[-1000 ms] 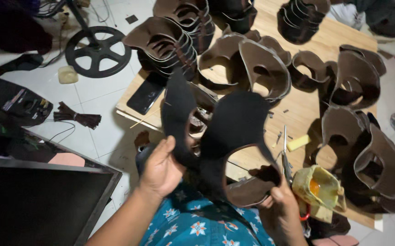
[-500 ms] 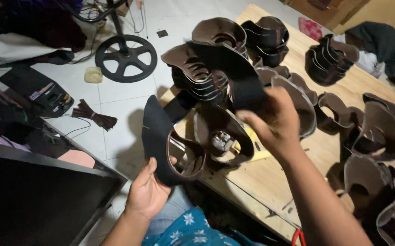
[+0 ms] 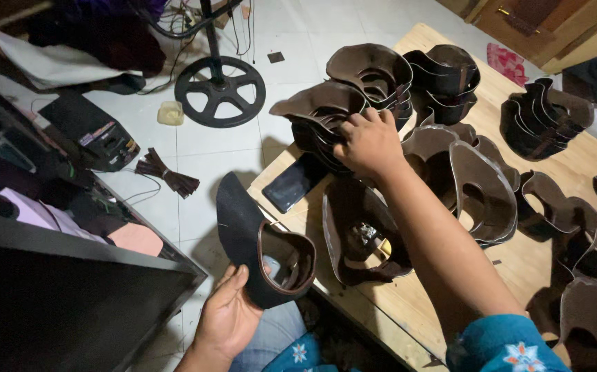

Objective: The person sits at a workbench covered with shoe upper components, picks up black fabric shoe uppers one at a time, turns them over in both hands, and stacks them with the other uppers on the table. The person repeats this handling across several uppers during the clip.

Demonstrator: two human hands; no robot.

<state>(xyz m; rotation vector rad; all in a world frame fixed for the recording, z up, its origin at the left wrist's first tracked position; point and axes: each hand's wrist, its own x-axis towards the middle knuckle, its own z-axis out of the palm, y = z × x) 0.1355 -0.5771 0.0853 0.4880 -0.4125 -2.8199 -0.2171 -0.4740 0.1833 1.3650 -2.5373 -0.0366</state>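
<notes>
From the head view I see my left hand (image 3: pixel 226 320) low in the picture, at about seven o'clock, fingers curled up around the bottom of a dark shoe upper (image 3: pixel 260 244). The piece is a curved shell of black material, matte on the outside, with a smooth brown lining showing around its oval opening; it stands tilted, its pointed end rising toward eleven o'clock, and it hangs off the near edge of the wooden board (image 3: pixel 408 303), over the white tiled floor (image 3: pixel 202 165). My right hand (image 3: pixel 368 143) reaches out toward twelve o'clock, fingers bent and pressing down onto a stack of nested brown uppers (image 3: pixel 319 117); I cannot tell whether it is pinching one or only resting on top. Those pieces look like stiff leather, dull brown, each cut with rounded openings and cupped one inside the next. More stacks sit at one o'clock (image 3: pixel 443 72) and two o'clock (image 3: pixel 543 120), and loose single pieces lie just right of my forearm (image 3: pixel 481 193). A dark phone (image 3: pixel 293 183) lies flat on the board's left corner, between the two hands. The held upper is well apart from the right hand, at about eight o'clock from it. On the floor at eleven o'clock stands a round black fan base (image 3: pixel 220 91), with a bundle of brown strips (image 3: pixel 167 172) nearer me.
</notes>
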